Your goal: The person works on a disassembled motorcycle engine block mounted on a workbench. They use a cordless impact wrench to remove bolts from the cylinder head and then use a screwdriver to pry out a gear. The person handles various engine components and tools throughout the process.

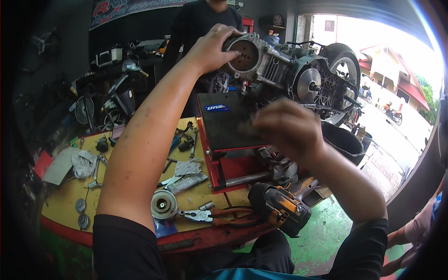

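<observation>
Currently, left fingers (229, 57) grip the cylinder (256, 52)

Below the fingers, low reaching could disturb the crowded worktop (60, 201). Pushing hard could shift the engine (305, 84), right of the left fingers. The stand (224, 129) ends beneath the right fingers (287, 115), too blurred to tell whether holding; open air separates both hands. Below them, the drill (282, 207) seems to overhang the worktop; a bump could drop it.
</observation>
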A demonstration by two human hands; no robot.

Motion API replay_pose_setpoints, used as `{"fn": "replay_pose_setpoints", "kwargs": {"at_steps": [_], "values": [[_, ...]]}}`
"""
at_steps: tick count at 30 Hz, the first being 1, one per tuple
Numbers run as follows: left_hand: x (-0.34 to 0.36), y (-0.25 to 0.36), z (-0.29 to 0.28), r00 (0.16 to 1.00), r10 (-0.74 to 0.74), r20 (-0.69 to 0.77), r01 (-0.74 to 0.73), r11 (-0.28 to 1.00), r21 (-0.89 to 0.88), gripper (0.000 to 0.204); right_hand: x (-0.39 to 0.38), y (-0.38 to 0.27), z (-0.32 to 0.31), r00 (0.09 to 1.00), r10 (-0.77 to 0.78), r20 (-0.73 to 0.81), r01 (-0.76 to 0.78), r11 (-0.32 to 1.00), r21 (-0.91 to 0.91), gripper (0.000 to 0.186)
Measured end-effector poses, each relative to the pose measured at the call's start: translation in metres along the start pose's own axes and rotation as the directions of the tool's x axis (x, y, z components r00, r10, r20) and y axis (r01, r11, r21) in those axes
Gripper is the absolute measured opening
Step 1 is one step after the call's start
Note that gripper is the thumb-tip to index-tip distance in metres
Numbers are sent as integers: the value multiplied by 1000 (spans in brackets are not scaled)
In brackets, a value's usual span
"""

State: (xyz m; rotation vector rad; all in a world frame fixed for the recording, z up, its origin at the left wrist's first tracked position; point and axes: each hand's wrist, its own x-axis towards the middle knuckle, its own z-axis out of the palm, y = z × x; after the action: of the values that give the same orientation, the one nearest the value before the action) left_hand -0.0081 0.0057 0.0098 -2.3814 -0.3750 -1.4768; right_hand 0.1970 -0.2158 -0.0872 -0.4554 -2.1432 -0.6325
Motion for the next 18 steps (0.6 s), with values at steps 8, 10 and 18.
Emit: {"fn": "replay_pose_setpoints", "kwargs": {"at_steps": [8,10,18], "values": [[8,13,-11,986,-61,155,75,994,-83,51,54,103,-13,898,428,-101,-438,890,-127,28],[9,16,-16,978,-64,197,80,994,-75,50,61,117,-8,876,479,-48,-481,875,-48,30],[13,20,-37,943,-98,317,165,967,-192,47,82,134,-5,853,514,95,-516,856,2,35]]}}
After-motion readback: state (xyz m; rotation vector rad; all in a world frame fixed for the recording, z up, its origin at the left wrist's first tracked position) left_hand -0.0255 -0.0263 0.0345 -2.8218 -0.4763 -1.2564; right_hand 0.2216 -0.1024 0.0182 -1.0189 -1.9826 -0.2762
